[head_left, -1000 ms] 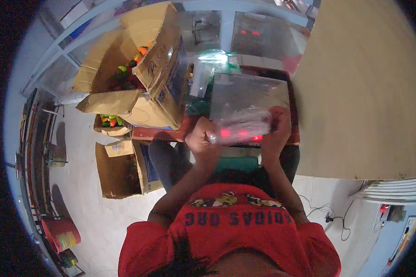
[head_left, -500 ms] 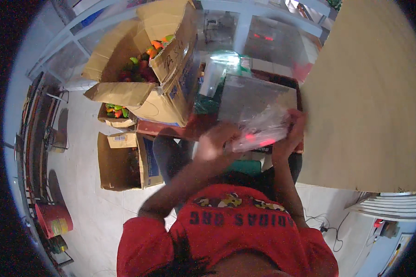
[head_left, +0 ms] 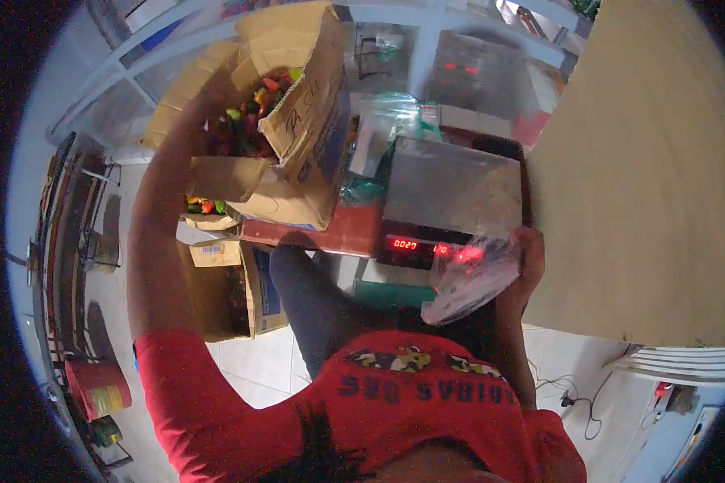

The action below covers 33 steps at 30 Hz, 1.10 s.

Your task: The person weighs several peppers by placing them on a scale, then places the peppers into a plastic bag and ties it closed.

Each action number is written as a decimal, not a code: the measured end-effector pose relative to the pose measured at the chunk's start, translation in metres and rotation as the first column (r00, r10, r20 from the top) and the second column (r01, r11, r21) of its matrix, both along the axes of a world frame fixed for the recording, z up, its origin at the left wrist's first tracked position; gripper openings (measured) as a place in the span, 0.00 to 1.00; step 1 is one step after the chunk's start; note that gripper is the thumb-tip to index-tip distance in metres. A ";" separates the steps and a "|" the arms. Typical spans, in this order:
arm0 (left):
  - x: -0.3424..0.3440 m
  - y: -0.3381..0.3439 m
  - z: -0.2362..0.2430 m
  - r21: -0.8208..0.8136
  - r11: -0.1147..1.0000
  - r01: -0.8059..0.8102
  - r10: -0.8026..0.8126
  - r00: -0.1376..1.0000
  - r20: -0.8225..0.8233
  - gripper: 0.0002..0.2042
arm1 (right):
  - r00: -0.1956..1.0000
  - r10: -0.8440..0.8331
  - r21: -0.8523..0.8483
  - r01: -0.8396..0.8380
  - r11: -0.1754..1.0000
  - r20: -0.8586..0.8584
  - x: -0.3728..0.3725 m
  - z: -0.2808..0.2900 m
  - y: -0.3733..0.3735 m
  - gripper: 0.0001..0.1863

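Note:
My right hand is closed around the edge of a clear plastic bag, which hangs loose over the front of a digital scale. The flat metal pan of the scale bears nothing, and red digits glow on its display. My left forearm stretches up and forward over the side of a tall cardboard box. Inside that box lie red, orange and green peppers. At the peppers, my left hand is dark and blurred, so its fingers cannot be made out.
A smaller box with peppers and an open cardboard box stand below the tall one. Green and clear plastic bags lie between box and scale. A large tan board rises at right. A red bucket stands far left.
My left hand has left the plastic bag and swung left and forward into the tall box. My right hand has lowered the bag slightly toward me, uncovering the scale's pan and display.

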<state>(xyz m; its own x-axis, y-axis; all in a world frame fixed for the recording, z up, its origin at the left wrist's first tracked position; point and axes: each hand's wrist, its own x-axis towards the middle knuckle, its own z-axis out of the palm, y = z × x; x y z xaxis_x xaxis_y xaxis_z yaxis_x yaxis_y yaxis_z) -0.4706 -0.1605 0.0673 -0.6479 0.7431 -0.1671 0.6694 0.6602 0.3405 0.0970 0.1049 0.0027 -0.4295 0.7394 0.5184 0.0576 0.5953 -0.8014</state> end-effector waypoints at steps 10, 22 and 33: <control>-0.014 0.012 -0.063 -0.108 0.993 0.041 -0.018 0.977 0.211 0.14 | 0.998 0.068 -0.124 -0.065 0.990 0.016 -0.015 -0.004 0.000 0.05; -0.092 0.075 -0.061 0.165 0.886 0.433 -0.261 0.760 -0.595 0.15 | 0.991 0.129 -0.266 -0.115 0.957 0.035 -0.030 -0.010 -0.002 0.05; -0.052 0.153 -0.080 0.096 0.930 0.355 -0.320 0.910 -0.263 0.15 | 0.996 0.004 -0.092 0.004 0.996 0.085 -0.022 -0.015 0.009 0.05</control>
<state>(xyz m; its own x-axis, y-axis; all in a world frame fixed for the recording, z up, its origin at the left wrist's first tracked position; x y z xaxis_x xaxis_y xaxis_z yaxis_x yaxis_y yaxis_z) -0.5230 -0.0074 -0.0126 -0.3619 0.9286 0.0816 0.9163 0.3382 0.2146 0.0749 0.1134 -0.0122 -0.4691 0.7823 0.4099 0.1283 0.5195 -0.8448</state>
